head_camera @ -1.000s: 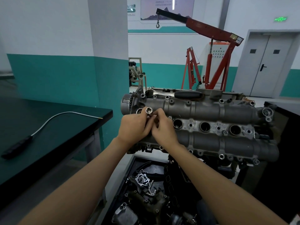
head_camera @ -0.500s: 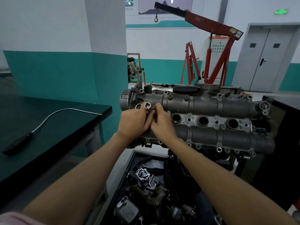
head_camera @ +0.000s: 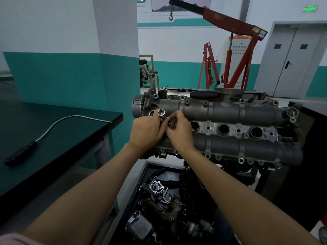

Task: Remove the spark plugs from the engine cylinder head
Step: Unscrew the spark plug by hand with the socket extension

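- A spark plug socket [head_camera: 161,112] is gripped in the curled fingers of the left hand [head_camera: 146,132], its open hex end turned up toward the camera.
- The right hand [head_camera: 178,131] is pressed against the left, its fingertips pinching at the socket's lower end; whether a spark plug is lodged there cannot be told.
- The engine cylinder head [head_camera: 230,124] lies directly beneath and beyond both hands, with three open plug wells [head_camera: 223,129] running off to the right of the right hand.
- A flexible pickup tool [head_camera: 53,128] rests on the worktop [head_camera: 74,144], well to the left of the left hand.
- Judged risk: a plug worked loose could slip from the fingertips and be dropped into an open well or into the parts tray [head_camera: 159,200] below the hands.
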